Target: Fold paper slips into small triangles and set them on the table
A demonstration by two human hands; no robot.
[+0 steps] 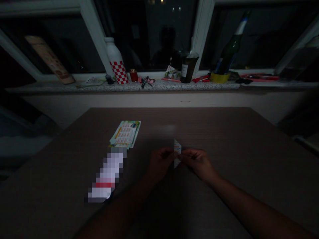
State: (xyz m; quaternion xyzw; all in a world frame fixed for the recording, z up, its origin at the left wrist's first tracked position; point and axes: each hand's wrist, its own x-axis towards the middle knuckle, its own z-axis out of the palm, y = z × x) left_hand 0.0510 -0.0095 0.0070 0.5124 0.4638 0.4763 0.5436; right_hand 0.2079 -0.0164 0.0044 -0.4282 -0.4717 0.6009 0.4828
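Left hand [159, 162]: thumb and forefinger pinched on a small, folded piece of printed white paper [177, 147], gripped at its left side; remaining fingers curled, their exact set lost in shadow.

Right hand [200, 162]: thumb and forefinger pinched on the same paper at its right edge, just beside the left fingertips; other fingers bent inward.

The paper is held upright between both hands, above the middle of a brown, wood-grained rectangular table [224, 132]; pointed corners are shown at top and bottom. Its print is too small to be read.

To the left, well apart from the hands, a loose stack of green-and-white printed paper sheets [126, 133] is laid flat. Just below it, a bright, pale oblong object with a red band [108, 172] is placed; its surface is obscured by pixelation.

Beyond the table, on a speckled grey stone windowsill [154, 87], are ranged: a tan cylindrical tube [50, 59], leaning in view; a white bottle with red checks [118, 66]; a small reddish jar [134, 75]; a dark cup with a pale label [188, 68]; a green glass bottle [230, 46], its base met by a yellow ring [219, 77].
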